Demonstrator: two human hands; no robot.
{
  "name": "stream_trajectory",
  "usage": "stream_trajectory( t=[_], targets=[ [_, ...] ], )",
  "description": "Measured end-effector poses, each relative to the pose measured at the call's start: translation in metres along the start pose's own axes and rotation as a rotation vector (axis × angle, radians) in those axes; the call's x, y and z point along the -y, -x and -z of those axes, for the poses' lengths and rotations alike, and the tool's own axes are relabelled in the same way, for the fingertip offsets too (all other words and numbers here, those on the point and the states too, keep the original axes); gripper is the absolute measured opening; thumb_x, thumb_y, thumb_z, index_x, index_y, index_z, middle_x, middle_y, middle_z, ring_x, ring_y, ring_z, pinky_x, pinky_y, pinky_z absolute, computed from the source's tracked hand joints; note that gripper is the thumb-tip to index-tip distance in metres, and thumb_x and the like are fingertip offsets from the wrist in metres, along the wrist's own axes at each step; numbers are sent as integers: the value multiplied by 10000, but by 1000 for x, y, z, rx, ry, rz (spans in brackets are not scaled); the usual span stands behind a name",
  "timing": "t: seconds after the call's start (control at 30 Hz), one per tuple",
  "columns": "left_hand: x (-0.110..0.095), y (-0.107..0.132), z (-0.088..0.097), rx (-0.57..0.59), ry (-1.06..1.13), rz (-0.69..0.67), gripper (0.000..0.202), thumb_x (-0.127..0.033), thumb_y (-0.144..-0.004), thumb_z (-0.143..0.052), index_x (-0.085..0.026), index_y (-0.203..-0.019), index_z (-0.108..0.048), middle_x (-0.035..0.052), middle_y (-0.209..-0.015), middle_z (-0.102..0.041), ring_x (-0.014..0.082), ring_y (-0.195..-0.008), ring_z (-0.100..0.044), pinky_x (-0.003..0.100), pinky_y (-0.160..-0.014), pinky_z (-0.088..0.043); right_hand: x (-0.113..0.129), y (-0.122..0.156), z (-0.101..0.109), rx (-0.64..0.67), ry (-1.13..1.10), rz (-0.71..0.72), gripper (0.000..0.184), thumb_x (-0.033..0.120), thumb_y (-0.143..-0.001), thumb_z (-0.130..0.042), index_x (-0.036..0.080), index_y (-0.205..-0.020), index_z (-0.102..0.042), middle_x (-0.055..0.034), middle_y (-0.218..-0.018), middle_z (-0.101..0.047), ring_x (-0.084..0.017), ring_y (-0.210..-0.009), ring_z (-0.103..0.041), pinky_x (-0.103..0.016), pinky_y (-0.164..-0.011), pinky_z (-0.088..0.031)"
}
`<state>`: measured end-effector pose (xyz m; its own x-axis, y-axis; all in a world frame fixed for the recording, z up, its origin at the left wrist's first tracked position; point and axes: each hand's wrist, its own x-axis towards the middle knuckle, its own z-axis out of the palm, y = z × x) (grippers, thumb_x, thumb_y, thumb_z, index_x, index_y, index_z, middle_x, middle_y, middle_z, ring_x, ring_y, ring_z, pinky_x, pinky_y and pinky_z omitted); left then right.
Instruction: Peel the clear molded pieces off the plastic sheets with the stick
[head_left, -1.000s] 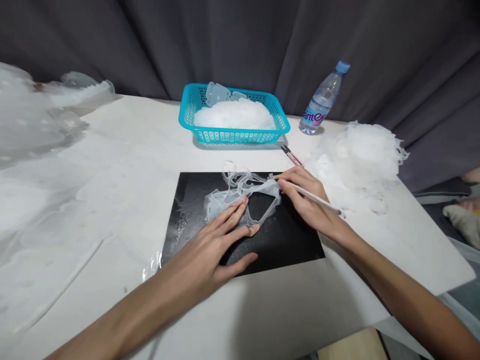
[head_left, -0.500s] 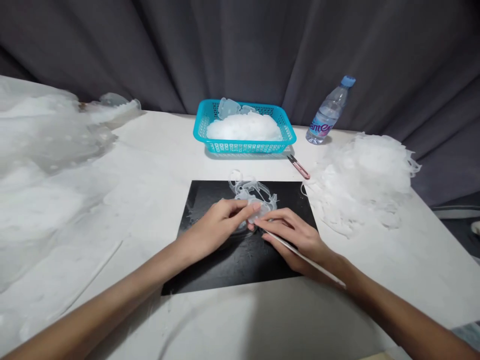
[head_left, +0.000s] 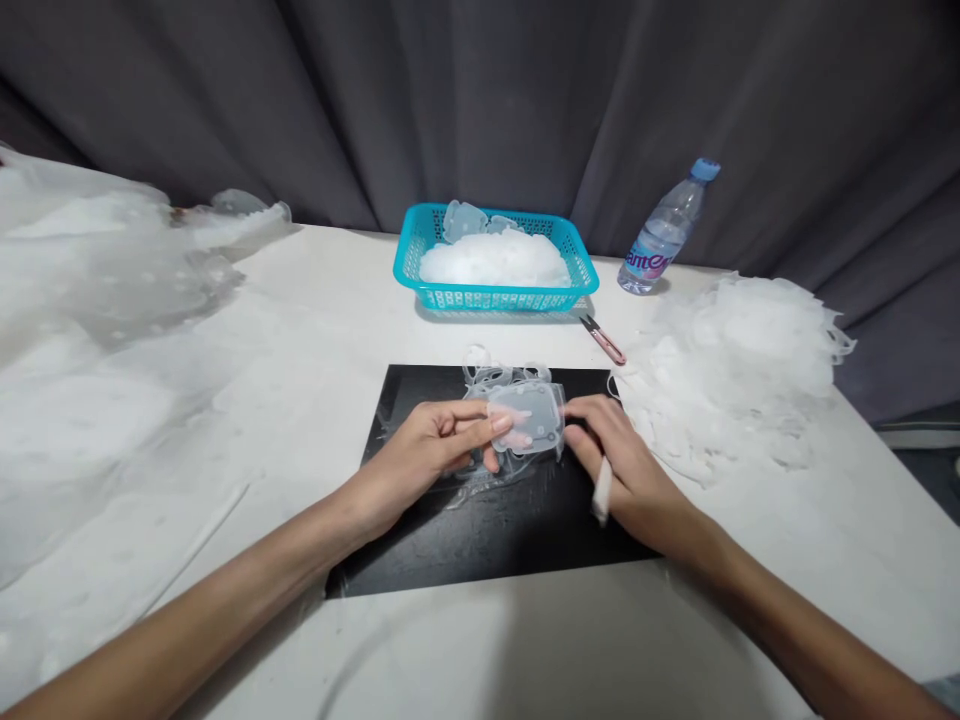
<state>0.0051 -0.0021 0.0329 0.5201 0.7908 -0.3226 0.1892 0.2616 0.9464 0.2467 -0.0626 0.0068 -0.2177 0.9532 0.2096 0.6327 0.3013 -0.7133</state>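
Head: basket (head_left: 496,298) beyond translucent piece (head_left: 539,408)

Film piece (head_left: 517,400): translucent, cool grey-white, with small ring-shaped marks toward its edge. Slender rod (head_left: 601,492): off-white. Mat (head_left: 487,550): black, faintly streaked with paler gloss. Strands (head_left: 480,372) on it: translucent whitish. Counter (head_left: 337,300): white, greyer where shadowed. Basket (head_left: 495,299): bright turquoise, walls in an openwork lattice pattern. Pile (head_left: 495,262) inside: near-pure white; upright sheets (head_left: 464,221) behind it read pale blue-grey. Bottle (head_left: 670,222): clear; cap (head_left: 706,169) mid-blue; label (head_left: 648,261) light blue with purple lettering. Snips (head_left: 606,345): pink handles, dark blades. Right heap (head_left: 757,340): white, translucent at the margins. Left heap (head_left: 90,260): milky white to grey. Curtain (head_left: 450,100): plain dark grey, slightly purplish.
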Motion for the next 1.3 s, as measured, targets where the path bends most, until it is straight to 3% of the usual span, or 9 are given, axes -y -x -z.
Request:
stream_trajectory(
  t=[0.07, 0.2, 0.4, 0.53, 0.67, 0.77, 1.0, 1.23, 1.3],
  targets=[
    [-1, 0, -1, -17, 3, -11, 444, -519, -898, -718, -136, -1107, -801, 14, -676, -646, 89, -560, -327, 245, -527, -203, 3, -1, -2, 79, -57, -45, 108, 307, -1072, -526, 246, -1119, -601, -49, -1085, -643, -226, -1013, -563, -396, -959, -434],
    [-1, -1, 0, -22, -4, -14, 460, -528, -868, -739, -147, -1117, -809, 21, -689, -666, 85, -551, -342, 239, -520, -215, 4, -2, -3, 41, -127, -95, 128, 302, -1068, -534, 236, -988, -609, -30, -945, -626, -206, -898, -539, -340, -840, -427],
    [4, -3, 2, -21, 2, -18, 448, -517, -874, -745, -166, -1146, -812, 10, -679, -656, 75, -525, -344, 228, -487, -199, 1, -3, -1, 52, -172, -64, 152, 282, -1071, -535, 236, -978, -646, -26, -908, -654, -204, -868, -515, -332, -796, -402],
    [2, -1, 1, -40, 19, -62, 363, -477, -874, -762, -188, -1079, -840, 24, -763, -707, 79, -550, -407, 207, -493, -311, 2, -3, 0, 31, -181, -63, 159, 288, -1066, -554, 239, -954, -657, -20, -884, -659, -200, -849, -515, -333, -781, -402],
    [2, -1, -5, -22, 90, -87, 295, -425, -871, -800, -200, -1058, -841, 63, -997, -789, 132, -767, -629, 212, -669, -496, 4, -2, 0, 23, -203, -51, 156, 279, -1054, -582, 244, -941, -683, -17, -872, -680, -199, -859, -541, -335, -787, -427],
    [4, -1, -15, -44, 233, -55, 295, -389, -835, -851, -183, -1044, -819, 64, -991, -804, 182, -920, -720, 247, -835, -560, 5, -1, -3, 15, -195, 16, 133, 257, -1041, -602, 242, -954, -702, -22, -871, -699, -204, -878, -571, -335, -795, -462],
    [2, 1, -31, -134, 478, 17, 237, -292, -800, -894, -142, -952, -791, 71, -1024, -795, 183, -977, -742, 255, -913, -601, -6, -6, -12, -185, 324, 174, 202, 157, -1006, -538, 179, -885, -697, -78, -771, -680, -241, -778, -479, -385, -713, -411],
    [3, -1, -24, -57, 401, 10, 325, -317, -841, -870, -173, -1111, -762, 66, -1078, -810, 167, -971, -758, 242, -940, -585, -8, -10, 17, 127, -127, 9, 155, 266, -994, -646, 233, -1131, -711, -48, -1109, -708, -215, -1007, -555, -366, -923, -464],
    [5, -1, -23, -42, 350, 15, 405, -319, -835, -874, -187, -1193, -738, 65, -1082, -815, 178, -975, -763, 249, -927, -584, -4, -12, 18, 127, -241, -73, 208, 335, -995, -649, 228, -1162, -710, -45, -1033, -668, -196, -938, -570, -347, -880, -480]
  ],
)
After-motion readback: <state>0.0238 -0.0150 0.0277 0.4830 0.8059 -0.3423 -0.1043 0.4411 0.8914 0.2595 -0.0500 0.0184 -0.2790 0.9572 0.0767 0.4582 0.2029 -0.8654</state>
